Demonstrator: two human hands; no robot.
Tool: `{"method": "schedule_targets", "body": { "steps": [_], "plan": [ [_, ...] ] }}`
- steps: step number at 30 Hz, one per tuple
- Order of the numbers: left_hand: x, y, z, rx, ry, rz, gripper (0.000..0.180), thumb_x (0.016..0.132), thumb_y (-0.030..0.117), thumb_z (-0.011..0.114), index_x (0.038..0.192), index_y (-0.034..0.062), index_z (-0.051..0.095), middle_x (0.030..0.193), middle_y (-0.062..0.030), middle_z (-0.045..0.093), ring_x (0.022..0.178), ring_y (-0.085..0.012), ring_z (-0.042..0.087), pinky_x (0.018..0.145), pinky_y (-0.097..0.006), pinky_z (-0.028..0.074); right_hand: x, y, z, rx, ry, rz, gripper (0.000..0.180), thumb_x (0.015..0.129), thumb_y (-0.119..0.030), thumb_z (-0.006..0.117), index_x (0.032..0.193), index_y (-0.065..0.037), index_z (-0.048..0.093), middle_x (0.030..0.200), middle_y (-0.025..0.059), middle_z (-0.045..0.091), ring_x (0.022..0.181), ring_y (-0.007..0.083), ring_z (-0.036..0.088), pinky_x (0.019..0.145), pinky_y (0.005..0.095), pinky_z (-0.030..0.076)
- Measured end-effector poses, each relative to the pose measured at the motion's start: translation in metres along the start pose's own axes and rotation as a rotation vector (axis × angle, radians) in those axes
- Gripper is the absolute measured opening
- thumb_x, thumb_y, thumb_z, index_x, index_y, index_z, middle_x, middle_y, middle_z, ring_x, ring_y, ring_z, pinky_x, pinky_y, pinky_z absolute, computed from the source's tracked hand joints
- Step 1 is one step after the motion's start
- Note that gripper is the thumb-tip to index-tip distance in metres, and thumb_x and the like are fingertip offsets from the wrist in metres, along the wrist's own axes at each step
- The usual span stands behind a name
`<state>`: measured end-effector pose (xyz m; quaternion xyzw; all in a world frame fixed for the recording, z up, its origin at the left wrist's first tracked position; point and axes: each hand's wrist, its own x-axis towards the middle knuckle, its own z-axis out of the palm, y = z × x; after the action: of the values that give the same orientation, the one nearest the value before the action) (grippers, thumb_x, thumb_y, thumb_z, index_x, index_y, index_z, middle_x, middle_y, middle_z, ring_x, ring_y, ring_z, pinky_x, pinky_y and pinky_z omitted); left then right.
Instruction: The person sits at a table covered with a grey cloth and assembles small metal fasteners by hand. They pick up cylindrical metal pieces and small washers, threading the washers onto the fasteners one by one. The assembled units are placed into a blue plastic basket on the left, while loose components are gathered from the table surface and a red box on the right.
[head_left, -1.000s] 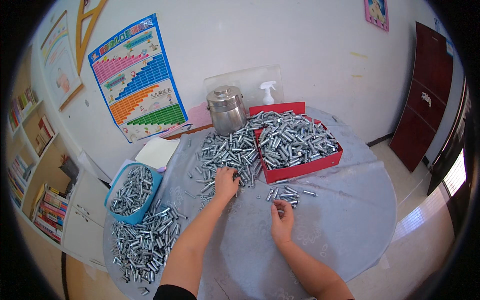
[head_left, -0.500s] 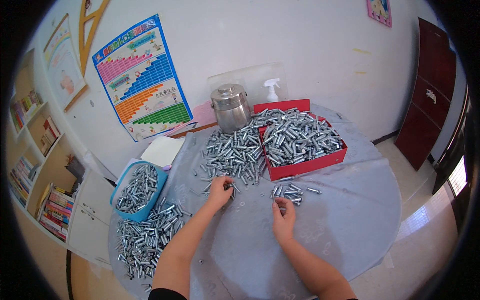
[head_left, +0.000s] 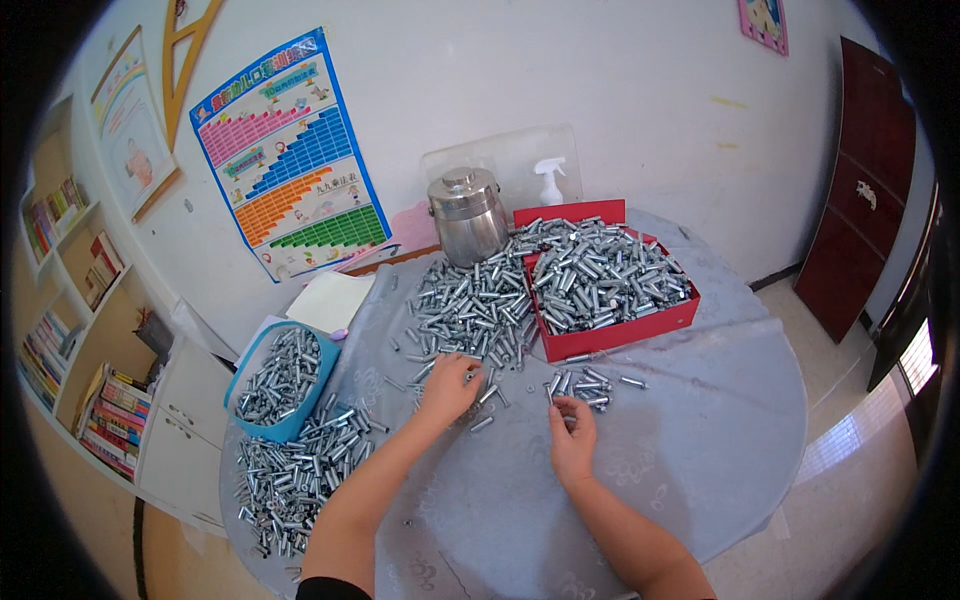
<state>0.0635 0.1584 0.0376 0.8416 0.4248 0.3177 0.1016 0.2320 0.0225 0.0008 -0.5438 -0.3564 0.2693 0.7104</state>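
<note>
My left hand (head_left: 450, 388) is at the near edge of a large heap of silvery metal anchor bolts (head_left: 470, 305). Its fingers are curled together, and what is between the fingertips is too small to make out. Beside them lie a few loose bolts, one of them a short bolt (head_left: 482, 424) on the cloth. To the right, my right hand (head_left: 573, 440) has thumb and fingers pinched on a slim anchor bolt (head_left: 550, 394) pointing upward. Just beyond that hand is a small cluster of bolts (head_left: 588, 384).
A red box (head_left: 625, 337) heaped with bolts stands at the back, beside a steel pot (head_left: 467, 222) and a white spray bottle (head_left: 549, 182). At left, a blue basket (head_left: 279, 430) of bolts adjoins another bolt pile (head_left: 300, 475). Grey cloth (head_left: 500, 520) covers the round table.
My left hand has shifted slightly right. A loose bolt now lies on the cloth just in front of it. My right hand has stayed nearly in place, and the whole view has shifted slightly.
</note>
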Motion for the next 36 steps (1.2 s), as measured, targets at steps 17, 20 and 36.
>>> {"method": "schedule_targets", "body": {
  "steps": [17,20,36],
  "plan": [
    [0.032,-0.005,0.033,0.22,-0.055,0.231,0.015,0.075,0.018,0.061,0.075,0.004,0.068,0.082,-0.0104,0.06,0.085,-0.0293,0.054,0.074,-0.039,0.045,0.001,0.013,0.0,0.01,-0.021,-0.018,0.008,0.084,-0.006,0.058,0.092,-0.003,0.059,0.081,0.0025,0.055,0.07,0.0092,0.052,0.063,0.0228,0.043],
    [0.019,-0.002,0.027,0.211,-0.17,0.27,0.023,0.08,0.022,0.057,0.083,0.001,0.067,0.096,-0.0115,0.063,0.101,-0.0308,0.055,0.083,-0.04,0.045,0.002,0.02,0.001,0.07,-0.038,0.023,0.007,0.085,-0.004,0.057,0.091,-0.002,0.059,0.081,0.0023,0.056,0.071,0.0084,0.052,0.065,0.0222,0.044],
    [-0.034,0.018,-0.006,-0.01,-0.173,0.195,0.031,0.084,0.023,0.057,0.104,-0.0007,0.06,0.116,-0.0166,0.056,0.114,-0.0349,0.048,0.094,-0.04,0.039,0.001,0.021,0.002,0.094,-0.045,0.043,0.008,0.085,-0.006,0.058,0.093,-0.002,0.059,0.08,0.001,0.056,0.071,0.0063,0.051,0.064,0.0207,0.042]
  ]
}}
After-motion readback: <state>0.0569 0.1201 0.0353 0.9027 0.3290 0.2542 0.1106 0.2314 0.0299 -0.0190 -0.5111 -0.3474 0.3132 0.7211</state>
